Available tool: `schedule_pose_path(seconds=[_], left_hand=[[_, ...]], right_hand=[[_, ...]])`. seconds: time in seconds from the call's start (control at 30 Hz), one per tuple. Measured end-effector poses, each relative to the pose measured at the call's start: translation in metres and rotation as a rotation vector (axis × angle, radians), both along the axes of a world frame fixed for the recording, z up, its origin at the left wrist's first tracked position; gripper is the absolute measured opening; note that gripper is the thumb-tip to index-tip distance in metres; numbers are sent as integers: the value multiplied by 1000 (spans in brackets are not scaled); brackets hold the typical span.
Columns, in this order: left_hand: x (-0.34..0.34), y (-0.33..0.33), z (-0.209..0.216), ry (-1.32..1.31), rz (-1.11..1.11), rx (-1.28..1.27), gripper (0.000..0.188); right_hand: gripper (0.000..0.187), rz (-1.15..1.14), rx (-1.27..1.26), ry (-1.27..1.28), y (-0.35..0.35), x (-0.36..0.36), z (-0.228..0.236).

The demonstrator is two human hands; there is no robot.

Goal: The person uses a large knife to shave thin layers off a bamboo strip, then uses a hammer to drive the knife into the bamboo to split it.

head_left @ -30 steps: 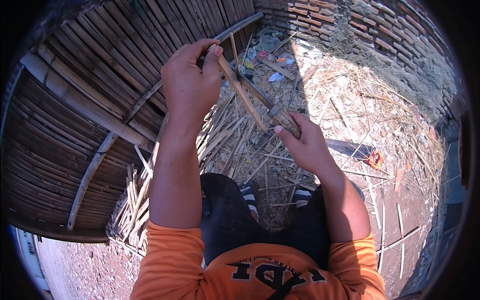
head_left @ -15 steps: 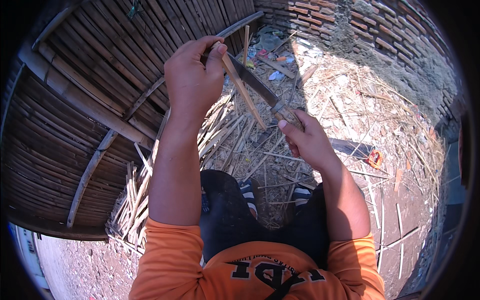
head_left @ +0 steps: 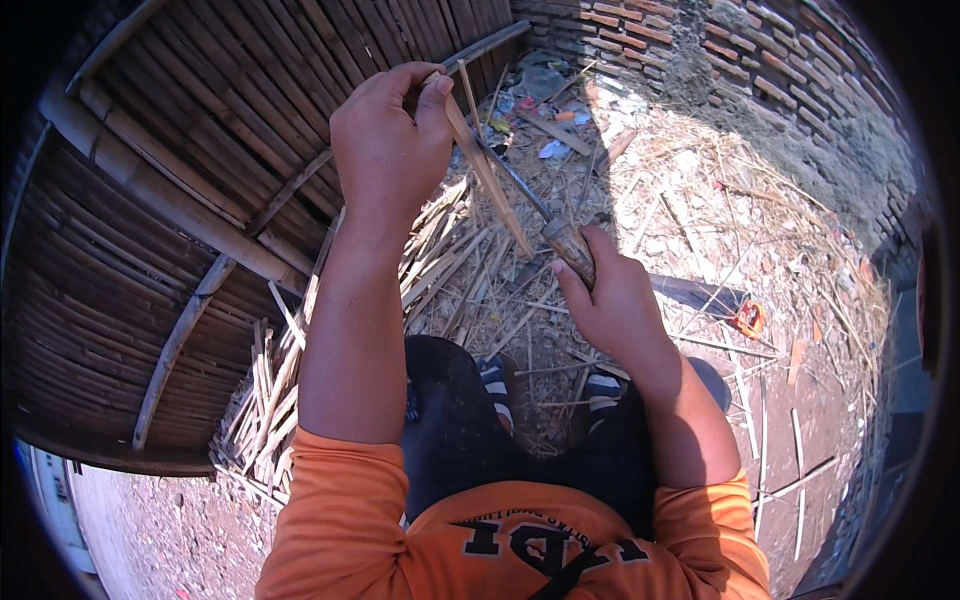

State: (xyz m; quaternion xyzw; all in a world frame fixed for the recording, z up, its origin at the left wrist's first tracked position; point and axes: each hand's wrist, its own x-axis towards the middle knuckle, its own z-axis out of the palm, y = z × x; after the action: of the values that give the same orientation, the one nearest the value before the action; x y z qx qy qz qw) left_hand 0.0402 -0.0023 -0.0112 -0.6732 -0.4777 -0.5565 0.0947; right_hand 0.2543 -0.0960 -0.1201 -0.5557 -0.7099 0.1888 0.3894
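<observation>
My left hand (head_left: 395,130) is raised and pinches the upper end of a flat, pale bamboo strip (head_left: 490,187). The strip slants down to the right, its lower end free in the air. My right hand (head_left: 620,300) is wrapped round the wooden handle of a knife (head_left: 572,250). The narrow, dark blade points up and left, close along the strip, and shows nearly edge-on. Whether it touches the strip, I cannot tell. A thin sliver (head_left: 466,92) stands up beside the blade near my left fingertips; whether it is joined to the strip is unclear.
A heap of split bamboo strips (head_left: 265,410) lies to the left, against a bamboo slat wall (head_left: 190,170). A brick wall (head_left: 760,70) runs along the far right. Straw, shavings and litter (head_left: 560,150) cover the ground ahead. My knees (head_left: 440,390) are below my hands.
My right hand has turned the knife, so its blade shows narrower, and has shifted slightly down. The thin sliver near the blade has moved left. My left hand has barely moved.
</observation>
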Motion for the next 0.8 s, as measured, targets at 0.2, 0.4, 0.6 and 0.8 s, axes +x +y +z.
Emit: schedule_pose_path(seconds=[0.2, 0.4, 0.6, 0.8], left_hand=[[-6, 0, -5, -23, -56, 13, 20], [-6, -2, -2, -17, -43, -22, 20], [2, -1, 0, -14, -18, -23, 20], [4, 1, -18, 26, -103, -67, 21]], right_hand=[[33, 50, -34, 68, 5, -9, 0], [34, 188, -368, 414, 22, 10, 4], [34, -29, 46, -51, 1, -9, -2], [37, 3, -56, -19, 17, -5, -20]])
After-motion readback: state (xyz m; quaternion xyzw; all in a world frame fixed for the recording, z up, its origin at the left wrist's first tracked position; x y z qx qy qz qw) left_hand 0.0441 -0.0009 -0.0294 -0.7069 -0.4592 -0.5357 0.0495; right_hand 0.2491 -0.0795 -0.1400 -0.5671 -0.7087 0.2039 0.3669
